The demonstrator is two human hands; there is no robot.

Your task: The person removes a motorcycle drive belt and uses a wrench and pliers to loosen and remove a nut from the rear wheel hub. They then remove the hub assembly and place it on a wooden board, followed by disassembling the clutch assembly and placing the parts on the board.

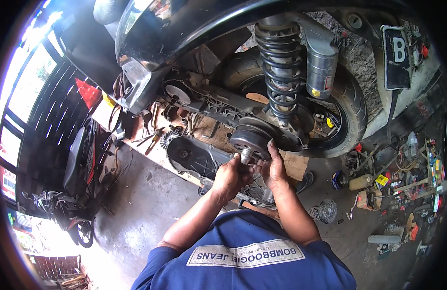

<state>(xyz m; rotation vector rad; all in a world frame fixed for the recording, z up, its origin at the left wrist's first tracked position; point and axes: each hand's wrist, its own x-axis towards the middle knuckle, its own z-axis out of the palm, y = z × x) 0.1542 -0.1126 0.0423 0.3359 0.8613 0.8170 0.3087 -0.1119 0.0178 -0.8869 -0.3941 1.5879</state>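
Observation:
The dark round clutch drum (251,139) sits at the rear end of a scooter's opened transmission case (216,107), its face with holes turned toward me. My left hand (228,178) is closed round a short silver cylindrical part (246,153) at the drum's centre. Whether that part is a socket or a piece of the shaft, I cannot tell. On the drum's right rim, the thumb of my right hand (275,169) presses the edge, while its other fingers curl underneath and are partly hidden. Below lies the removed black crankcase cover (194,157), inner side up.
Loose tools, including pliers (156,140), and a fan-bladed pulley (169,137) lie on the wooden board (136,137). The coil shock absorber (281,67) and rear wheel (361,111) stand behind the drum. Cluttered parts (402,179) cover the floor at right; another motorcycle (78,179) stands at left.

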